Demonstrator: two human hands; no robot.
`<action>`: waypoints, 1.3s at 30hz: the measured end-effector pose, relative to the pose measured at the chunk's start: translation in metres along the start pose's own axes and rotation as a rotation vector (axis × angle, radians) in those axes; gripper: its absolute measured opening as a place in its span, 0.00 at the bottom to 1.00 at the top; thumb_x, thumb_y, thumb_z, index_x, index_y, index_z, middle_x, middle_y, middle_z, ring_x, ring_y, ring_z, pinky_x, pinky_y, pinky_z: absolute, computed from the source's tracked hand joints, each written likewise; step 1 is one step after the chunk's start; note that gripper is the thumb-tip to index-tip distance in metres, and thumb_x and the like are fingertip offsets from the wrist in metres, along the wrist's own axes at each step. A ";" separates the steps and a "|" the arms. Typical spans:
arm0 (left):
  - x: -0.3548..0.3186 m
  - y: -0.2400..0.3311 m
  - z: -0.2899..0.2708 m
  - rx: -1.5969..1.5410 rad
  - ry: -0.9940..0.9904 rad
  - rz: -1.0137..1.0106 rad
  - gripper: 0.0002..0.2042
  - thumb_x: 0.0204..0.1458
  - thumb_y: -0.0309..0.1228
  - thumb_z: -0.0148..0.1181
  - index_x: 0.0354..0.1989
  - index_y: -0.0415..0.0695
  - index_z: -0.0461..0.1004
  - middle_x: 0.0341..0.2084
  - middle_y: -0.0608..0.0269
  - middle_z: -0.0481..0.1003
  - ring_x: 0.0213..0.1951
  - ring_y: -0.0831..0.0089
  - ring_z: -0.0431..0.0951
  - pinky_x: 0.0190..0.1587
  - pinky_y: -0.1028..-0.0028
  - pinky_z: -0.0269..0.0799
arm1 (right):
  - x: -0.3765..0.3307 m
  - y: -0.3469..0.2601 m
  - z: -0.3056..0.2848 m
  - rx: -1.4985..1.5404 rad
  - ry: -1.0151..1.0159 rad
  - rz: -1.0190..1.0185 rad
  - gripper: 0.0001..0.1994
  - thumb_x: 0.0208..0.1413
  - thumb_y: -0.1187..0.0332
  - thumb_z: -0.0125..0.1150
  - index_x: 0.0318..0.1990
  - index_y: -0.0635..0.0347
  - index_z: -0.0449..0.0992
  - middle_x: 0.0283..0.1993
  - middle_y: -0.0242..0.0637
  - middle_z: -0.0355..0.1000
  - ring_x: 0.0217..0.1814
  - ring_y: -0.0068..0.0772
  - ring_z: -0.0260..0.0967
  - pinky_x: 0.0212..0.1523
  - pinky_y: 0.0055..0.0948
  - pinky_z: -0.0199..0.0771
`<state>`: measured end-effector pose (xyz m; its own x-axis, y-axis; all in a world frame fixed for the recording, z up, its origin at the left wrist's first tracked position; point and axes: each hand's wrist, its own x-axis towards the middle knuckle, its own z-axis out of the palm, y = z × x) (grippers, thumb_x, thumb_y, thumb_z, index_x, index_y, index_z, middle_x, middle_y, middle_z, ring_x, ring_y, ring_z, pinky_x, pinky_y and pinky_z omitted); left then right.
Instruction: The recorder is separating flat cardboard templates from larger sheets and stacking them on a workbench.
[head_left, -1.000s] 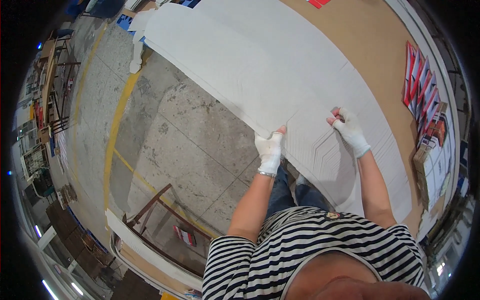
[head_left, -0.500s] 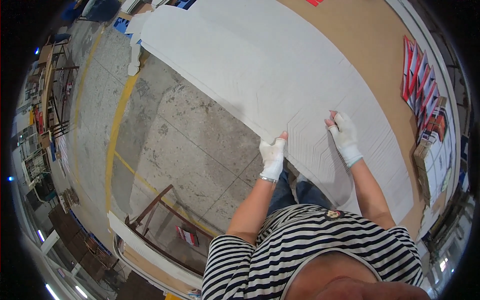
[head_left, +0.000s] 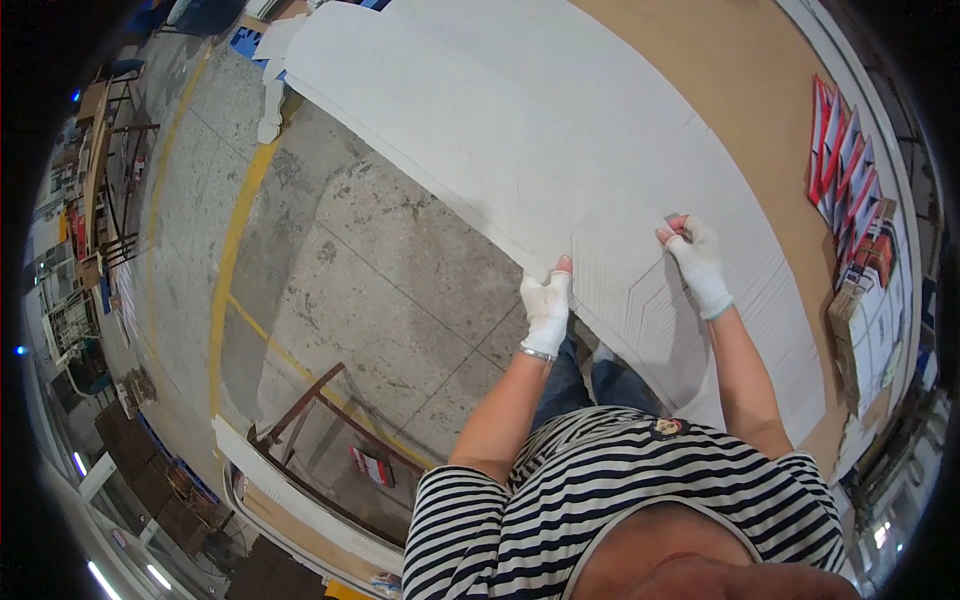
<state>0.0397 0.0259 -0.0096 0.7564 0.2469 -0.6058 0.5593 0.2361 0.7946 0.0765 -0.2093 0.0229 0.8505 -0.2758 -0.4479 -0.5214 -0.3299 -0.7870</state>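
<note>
White sheets (head_left: 480, 110), probably paper or thin card, lie overlapped in a long fan, with many stepped edges showing near my hands. My left hand (head_left: 546, 305), in a white fingerless glove, is at the sheets' near-left edge. Its thumb rests along the top, and its other fingers are mostly hidden at the edge, which it appears to grip. Over the fan, my right hand (head_left: 698, 262), gloved the same way, has its thumb and fingers drawn together. A small greyish bit shows at those fingertips; whether it is a sheet corner cannot be made out.
The sheets cover much of a brown tabletop (head_left: 700, 50). Red and white folded pieces (head_left: 840, 160) stand along its right side, above a stack of printed boards (head_left: 868, 300). Concrete floor (head_left: 390, 270) with yellow lines lies left, and a brown metal frame (head_left: 300, 410) stands lower left.
My right hand has shifted slightly right and its fingers have come closer together, with a greyish bit now at the tips. My left hand has barely moved.
</note>
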 end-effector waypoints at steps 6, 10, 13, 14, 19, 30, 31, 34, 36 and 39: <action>-0.007 0.004 -0.004 0.046 0.021 -0.036 0.20 0.54 0.36 0.67 0.48 0.33 0.75 0.40 0.61 0.78 0.39 0.73 0.74 0.42 0.70 0.72 | 0.001 0.012 0.007 0.045 0.009 0.034 0.07 0.54 0.69 0.64 0.35 0.63 0.77 0.30 0.32 0.74 0.32 0.23 0.69 0.37 0.27 0.72; -0.014 0.010 0.004 -0.057 -0.057 -0.098 0.25 0.54 0.33 0.68 0.56 0.33 0.71 0.48 0.57 0.77 0.48 0.70 0.75 0.52 0.68 0.71 | 0.000 0.008 -0.009 -0.127 -0.023 -0.071 0.10 0.53 0.65 0.65 0.37 0.61 0.78 0.33 0.35 0.76 0.37 0.26 0.72 0.41 0.31 0.73; -0.011 0.012 0.008 -0.046 -0.112 0.082 0.24 0.54 0.28 0.66 0.58 0.34 0.69 0.51 0.55 0.75 0.50 0.67 0.75 0.54 0.67 0.71 | -0.007 0.001 -0.019 -0.060 -0.051 -0.040 0.11 0.54 0.65 0.66 0.40 0.63 0.77 0.33 0.34 0.75 0.37 0.24 0.71 0.42 0.29 0.74; -0.010 0.011 0.009 -0.022 -0.079 0.138 0.24 0.54 0.27 0.65 0.59 0.34 0.68 0.52 0.55 0.74 0.50 0.66 0.75 0.54 0.67 0.71 | -0.009 0.000 -0.021 -0.057 -0.068 -0.012 0.12 0.55 0.65 0.66 0.42 0.63 0.77 0.33 0.33 0.74 0.37 0.23 0.71 0.42 0.28 0.74; -0.006 0.003 0.009 -0.071 -0.066 0.112 0.24 0.53 0.24 0.63 0.59 0.33 0.68 0.52 0.54 0.74 0.50 0.65 0.76 0.55 0.67 0.71 | -0.004 0.008 -0.016 -0.136 -0.065 -0.023 0.13 0.55 0.63 0.65 0.40 0.63 0.77 0.32 0.35 0.74 0.36 0.27 0.71 0.40 0.30 0.72; -0.005 0.000 0.014 0.007 0.072 0.115 0.24 0.51 0.24 0.67 0.57 0.32 0.69 0.49 0.56 0.76 0.47 0.67 0.76 0.51 0.67 0.72 | 0.003 0.021 -0.013 -0.120 -0.059 -0.046 0.14 0.54 0.61 0.65 0.39 0.63 0.76 0.31 0.36 0.75 0.34 0.26 0.70 0.38 0.30 0.71; -0.003 -0.001 0.015 0.014 0.085 0.096 0.23 0.51 0.24 0.66 0.56 0.32 0.69 0.47 0.56 0.76 0.46 0.68 0.76 0.49 0.69 0.72 | 0.003 0.020 -0.013 -0.074 -0.082 -0.064 0.14 0.54 0.61 0.65 0.39 0.63 0.76 0.31 0.35 0.75 0.34 0.26 0.70 0.37 0.30 0.71; 0.001 -0.006 0.014 -0.096 0.072 0.057 0.23 0.51 0.24 0.66 0.55 0.32 0.69 0.46 0.56 0.77 0.45 0.69 0.76 0.49 0.71 0.72 | 0.004 0.018 -0.015 -0.074 -0.090 -0.060 0.14 0.55 0.61 0.65 0.38 0.64 0.76 0.30 0.35 0.74 0.33 0.26 0.69 0.37 0.29 0.70; 0.001 -0.008 0.014 -0.064 0.074 0.081 0.22 0.51 0.24 0.66 0.55 0.32 0.70 0.46 0.56 0.77 0.45 0.69 0.76 0.49 0.71 0.72 | 0.003 0.019 -0.016 -0.118 -0.092 -0.074 0.14 0.55 0.61 0.65 0.38 0.63 0.76 0.30 0.34 0.74 0.33 0.25 0.69 0.37 0.29 0.70; -0.004 -0.004 0.012 0.053 0.090 0.088 0.22 0.51 0.24 0.65 0.55 0.31 0.70 0.47 0.57 0.77 0.46 0.69 0.76 0.50 0.70 0.72 | 0.002 0.022 -0.015 -0.052 -0.091 -0.048 0.13 0.55 0.61 0.65 0.38 0.63 0.76 0.30 0.34 0.73 0.33 0.27 0.69 0.38 0.30 0.71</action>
<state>0.0388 0.0131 -0.0099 0.7712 0.3481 -0.5330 0.5113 0.1601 0.8444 0.0656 -0.2306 0.0112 0.8762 -0.1764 -0.4486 -0.4807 -0.3877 -0.7865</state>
